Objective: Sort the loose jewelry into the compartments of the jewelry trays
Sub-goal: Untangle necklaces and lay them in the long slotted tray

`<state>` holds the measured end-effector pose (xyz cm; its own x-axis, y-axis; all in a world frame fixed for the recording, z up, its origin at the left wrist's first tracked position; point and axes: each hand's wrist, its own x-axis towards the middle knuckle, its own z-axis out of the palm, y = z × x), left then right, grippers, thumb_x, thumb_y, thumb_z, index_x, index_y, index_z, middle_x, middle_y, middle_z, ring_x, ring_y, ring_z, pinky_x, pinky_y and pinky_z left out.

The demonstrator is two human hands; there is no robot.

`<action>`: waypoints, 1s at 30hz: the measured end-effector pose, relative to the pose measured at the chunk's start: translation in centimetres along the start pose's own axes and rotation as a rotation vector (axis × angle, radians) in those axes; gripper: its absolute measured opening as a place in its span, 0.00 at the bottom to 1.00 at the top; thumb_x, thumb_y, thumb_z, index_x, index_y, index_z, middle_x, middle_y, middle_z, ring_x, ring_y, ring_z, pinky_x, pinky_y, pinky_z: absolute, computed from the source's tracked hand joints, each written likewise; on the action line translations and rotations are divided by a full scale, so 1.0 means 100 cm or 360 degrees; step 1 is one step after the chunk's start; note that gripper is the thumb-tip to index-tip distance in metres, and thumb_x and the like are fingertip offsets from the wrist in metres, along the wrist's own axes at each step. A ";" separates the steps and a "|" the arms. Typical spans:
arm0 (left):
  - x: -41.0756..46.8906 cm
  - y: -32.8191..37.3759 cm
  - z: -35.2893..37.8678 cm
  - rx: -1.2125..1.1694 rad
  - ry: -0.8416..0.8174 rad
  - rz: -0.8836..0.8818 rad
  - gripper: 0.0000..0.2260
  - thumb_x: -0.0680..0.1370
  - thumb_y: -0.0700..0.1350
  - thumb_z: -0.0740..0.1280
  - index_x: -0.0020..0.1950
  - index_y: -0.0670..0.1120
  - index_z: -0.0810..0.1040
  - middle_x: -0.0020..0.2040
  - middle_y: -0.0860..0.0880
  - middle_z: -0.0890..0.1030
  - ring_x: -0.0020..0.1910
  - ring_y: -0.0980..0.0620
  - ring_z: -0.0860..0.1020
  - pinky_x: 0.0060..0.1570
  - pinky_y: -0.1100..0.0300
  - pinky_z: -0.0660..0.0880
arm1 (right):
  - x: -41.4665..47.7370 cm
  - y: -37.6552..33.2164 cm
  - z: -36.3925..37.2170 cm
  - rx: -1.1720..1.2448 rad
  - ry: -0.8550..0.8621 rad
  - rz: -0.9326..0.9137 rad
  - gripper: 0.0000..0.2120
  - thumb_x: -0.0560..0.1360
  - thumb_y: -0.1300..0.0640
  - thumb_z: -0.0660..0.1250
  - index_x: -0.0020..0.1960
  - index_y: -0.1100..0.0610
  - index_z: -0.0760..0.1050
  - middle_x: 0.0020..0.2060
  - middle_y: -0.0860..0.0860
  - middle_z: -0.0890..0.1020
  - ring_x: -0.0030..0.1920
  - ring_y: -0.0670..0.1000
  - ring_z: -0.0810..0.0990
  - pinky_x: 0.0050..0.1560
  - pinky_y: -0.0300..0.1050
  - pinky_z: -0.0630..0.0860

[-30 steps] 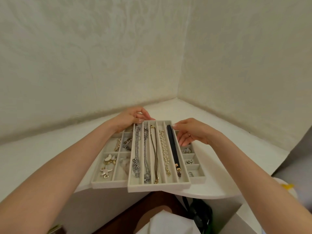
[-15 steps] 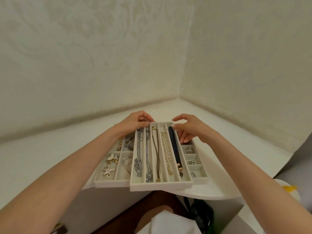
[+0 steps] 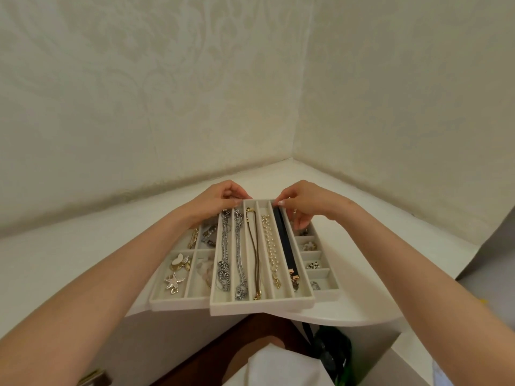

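Observation:
A beige long-slot tray (image 3: 262, 305) lies on top of two lower trays. Its slots hold silver chains (image 3: 224, 254), a brown cord necklace (image 3: 254, 252), a pearl strand (image 3: 270, 246) and a black band (image 3: 284, 240). My left hand (image 3: 220, 199) grips its far left corner with curled fingers. My right hand (image 3: 303, 201) pinches its far right corner. The lower left tray (image 3: 178, 303) holds a starfish brooch (image 3: 173, 282) and other pieces. The lower right tray (image 3: 328, 292) has small cells with rings and earrings.
The trays sit at the front edge of a white corner shelf (image 3: 348, 316), overhanging it slightly. Papered walls close in behind and to the right. Below the shelf are my knee and a dark green bag (image 3: 331, 349).
My right hand has shifted from the top tray's right side up to its far right corner. My left hand stays at the far left corner. The trays have barely moved.

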<state>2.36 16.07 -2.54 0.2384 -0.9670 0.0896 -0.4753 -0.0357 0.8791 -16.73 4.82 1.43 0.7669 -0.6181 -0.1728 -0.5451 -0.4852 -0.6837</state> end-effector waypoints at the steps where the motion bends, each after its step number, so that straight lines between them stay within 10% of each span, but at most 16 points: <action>1: -0.001 0.002 0.003 0.0173 0.0105 0.0062 0.08 0.77 0.39 0.64 0.56 0.45 0.74 0.56 0.49 0.78 0.57 0.50 0.76 0.54 0.60 0.73 | 0.000 -0.001 0.000 -0.0017 0.0001 0.0009 0.09 0.79 0.61 0.61 0.56 0.57 0.77 0.35 0.55 0.81 0.25 0.46 0.79 0.30 0.41 0.80; 4: -0.009 0.022 0.017 0.0568 0.0371 0.0488 0.07 0.75 0.46 0.63 0.52 0.50 0.75 0.54 0.52 0.73 0.55 0.55 0.68 0.56 0.61 0.67 | 0.002 -0.004 0.000 -0.0082 0.0021 0.0024 0.09 0.78 0.65 0.60 0.53 0.57 0.77 0.35 0.55 0.81 0.25 0.46 0.79 0.30 0.39 0.80; 9: -0.033 0.063 0.040 0.0791 -0.0071 0.0733 0.10 0.68 0.42 0.59 0.42 0.54 0.77 0.44 0.57 0.70 0.49 0.58 0.66 0.54 0.66 0.60 | 0.007 -0.004 -0.001 -0.0128 0.0061 0.0021 0.05 0.75 0.63 0.65 0.50 0.60 0.77 0.34 0.55 0.82 0.31 0.51 0.81 0.32 0.40 0.80; 30: -0.023 0.046 0.037 0.0581 0.0375 0.0283 0.09 0.75 0.36 0.62 0.52 0.46 0.75 0.47 0.53 0.80 0.48 0.56 0.76 0.46 0.64 0.71 | 0.002 -0.002 -0.011 -0.0103 -0.0030 -0.0047 0.04 0.76 0.59 0.67 0.43 0.59 0.78 0.31 0.53 0.79 0.28 0.48 0.77 0.27 0.36 0.73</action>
<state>-3.52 17.17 -0.40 0.2919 -0.8842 0.3647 -0.7830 -0.0020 0.6220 -16.83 4.10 2.30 0.7889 -0.5914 -0.1671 -0.5425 -0.5424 -0.6415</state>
